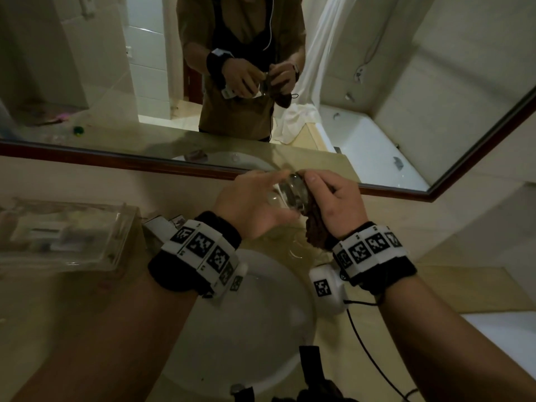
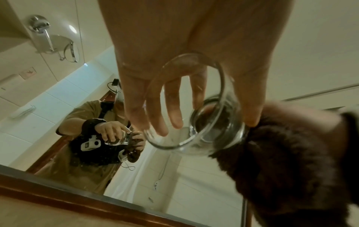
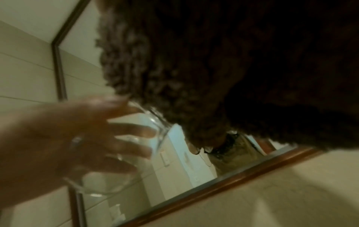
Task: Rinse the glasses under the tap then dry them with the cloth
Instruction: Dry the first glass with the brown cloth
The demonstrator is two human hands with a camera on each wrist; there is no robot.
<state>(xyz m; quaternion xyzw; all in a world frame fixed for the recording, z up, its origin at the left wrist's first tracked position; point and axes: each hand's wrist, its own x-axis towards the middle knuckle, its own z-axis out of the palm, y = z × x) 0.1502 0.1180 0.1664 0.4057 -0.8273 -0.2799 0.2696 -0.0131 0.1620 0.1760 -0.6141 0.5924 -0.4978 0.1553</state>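
Note:
A clear glass (image 1: 291,195) lies on its side above the counter, gripped by my left hand (image 1: 255,203) with fingers over the top and thumb below. The left wrist view looks into the open rim of the glass (image 2: 217,138), with my left hand (image 2: 174,64) and its fingers curled round the wall. My right hand (image 1: 333,204) holds a dark brown cloth (image 1: 317,232) bunched against the far end of the glass. That cloth (image 3: 233,61) fills the right wrist view, where the glass (image 3: 108,184) and my left hand (image 3: 58,138) are blurred. The cloth (image 2: 291,161) covers the glass base.
A white sink basin (image 1: 261,314) lies below my wrists. What looks like another clear glass (image 1: 297,250) stands on the counter between my hands. A clear tray (image 1: 58,236) sits at the left. The framed mirror (image 1: 116,158) runs along the wall just behind.

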